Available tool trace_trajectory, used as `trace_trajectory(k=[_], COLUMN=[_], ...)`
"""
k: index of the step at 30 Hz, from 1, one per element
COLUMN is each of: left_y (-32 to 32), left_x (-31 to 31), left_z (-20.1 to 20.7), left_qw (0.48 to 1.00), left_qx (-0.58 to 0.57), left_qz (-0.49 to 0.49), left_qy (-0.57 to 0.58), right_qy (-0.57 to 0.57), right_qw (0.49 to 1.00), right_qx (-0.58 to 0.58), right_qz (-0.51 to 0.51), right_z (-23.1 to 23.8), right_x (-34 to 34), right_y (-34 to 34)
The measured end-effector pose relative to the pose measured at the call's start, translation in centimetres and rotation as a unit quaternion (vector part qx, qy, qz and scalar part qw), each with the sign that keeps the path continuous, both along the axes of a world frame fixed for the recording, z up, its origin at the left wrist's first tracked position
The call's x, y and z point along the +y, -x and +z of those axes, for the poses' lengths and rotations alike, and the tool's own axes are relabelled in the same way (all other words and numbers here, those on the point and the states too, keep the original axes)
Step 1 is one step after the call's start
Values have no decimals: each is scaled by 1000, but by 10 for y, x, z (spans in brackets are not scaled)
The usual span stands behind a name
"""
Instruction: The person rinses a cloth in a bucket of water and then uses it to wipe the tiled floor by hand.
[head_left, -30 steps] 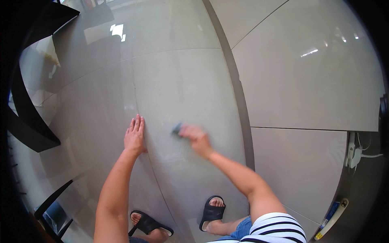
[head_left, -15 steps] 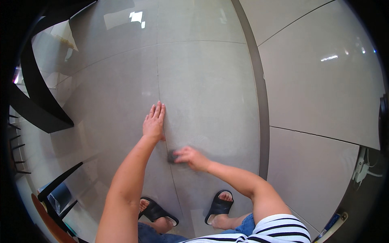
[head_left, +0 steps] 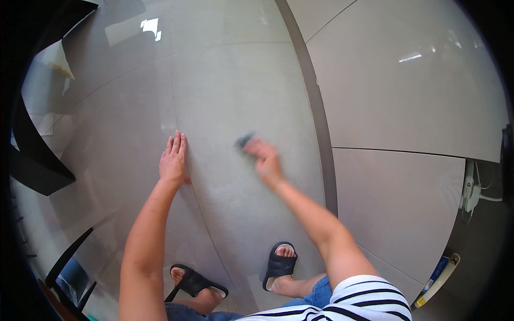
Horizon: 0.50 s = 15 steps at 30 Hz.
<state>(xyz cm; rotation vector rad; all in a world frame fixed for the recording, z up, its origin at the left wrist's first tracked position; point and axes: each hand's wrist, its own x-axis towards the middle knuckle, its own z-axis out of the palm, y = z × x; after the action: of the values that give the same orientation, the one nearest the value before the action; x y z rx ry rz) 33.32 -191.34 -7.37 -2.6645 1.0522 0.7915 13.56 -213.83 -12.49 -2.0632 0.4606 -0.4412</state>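
Observation:
My left hand (head_left: 173, 163) is open, its fingers stretched out together and the palm resting on the grey tiled floor (head_left: 235, 80), close to a tile seam. To its right, my right hand (head_left: 266, 160) is closed on a small dark grey pad (head_left: 245, 140) and presses it against the same floor. Motion blurs the pad and fingers, so its exact kind does not show. Faint streaks mark the tile around it.
My feet in black slides (head_left: 281, 261) stand at the near edge. A grey strip (head_left: 316, 107) borders larger beige panels (head_left: 401, 107) on the right. A black furniture leg (head_left: 48, 174) stands at left, a black chair frame (head_left: 69, 257) nearer. White plugs and cables (head_left: 472, 192) lie far right.
My right hand has swept the pad away from me and rightward across the tile, from near the seam. My left hand stays flat on the floor. The whole view has shifted slightly.

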Motion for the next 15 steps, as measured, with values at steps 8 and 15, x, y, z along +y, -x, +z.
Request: trace_trajectory(k=[8, 15], left_y=[10, 34], left_x=[8, -5], left_z=[5, 5], left_qw=[999, 983], left_qx=[28, 83], left_qz=[-1, -69], left_qy=[44, 150], right_qy=[-81, 79], right_qw=[980, 971], right_qx=[27, 74], right_qz=[178, -213], right_z=[22, 20], right_x=[100, -140], right_y=[49, 22])
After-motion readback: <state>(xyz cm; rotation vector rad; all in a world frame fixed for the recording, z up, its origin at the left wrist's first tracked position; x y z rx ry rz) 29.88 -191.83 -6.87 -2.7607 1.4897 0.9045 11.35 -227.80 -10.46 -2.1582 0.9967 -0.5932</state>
